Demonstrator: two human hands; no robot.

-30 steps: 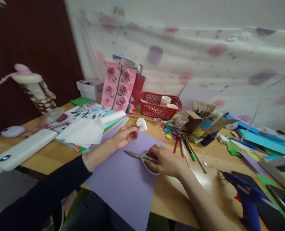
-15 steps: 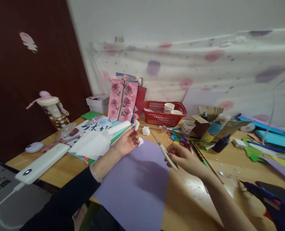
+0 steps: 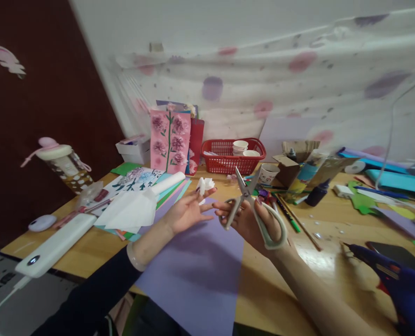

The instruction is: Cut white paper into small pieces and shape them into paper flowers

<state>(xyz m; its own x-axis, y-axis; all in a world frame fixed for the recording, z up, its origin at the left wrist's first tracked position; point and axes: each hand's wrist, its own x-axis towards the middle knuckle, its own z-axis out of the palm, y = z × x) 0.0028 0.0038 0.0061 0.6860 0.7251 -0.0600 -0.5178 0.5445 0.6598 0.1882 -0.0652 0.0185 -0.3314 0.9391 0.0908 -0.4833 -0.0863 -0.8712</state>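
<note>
My left hand (image 3: 184, 213) is raised over a purple sheet of paper (image 3: 189, 280), palm up. Its thumb and forefinger pinch a small folded piece of white paper (image 3: 201, 186), while the other fingers stretch out. In my right hand (image 3: 251, 226) is a pair of scissors (image 3: 244, 198) with pale handles. The scissor blades stand apart and point away from me, and my thumb and fingers are in the handle loops. Just behind the left fingertips, a small stack of white paper pieces (image 3: 210, 182) is partly hidden.
On the left lie white paper sheets (image 3: 126, 210), a white power bank (image 3: 55, 247) and a drink bottle (image 3: 65, 168). A red basket (image 3: 228, 164) with paper cups stands at the back. To the right are a dark bottle (image 3: 317, 193), pencils and a blue glue gun (image 3: 385, 270).
My right hand has turned palm up, swinging the scissors into view with blades spread. My left hand's lower fingers have uncurled and stretched toward it. The camera view has shifted slightly.
</note>
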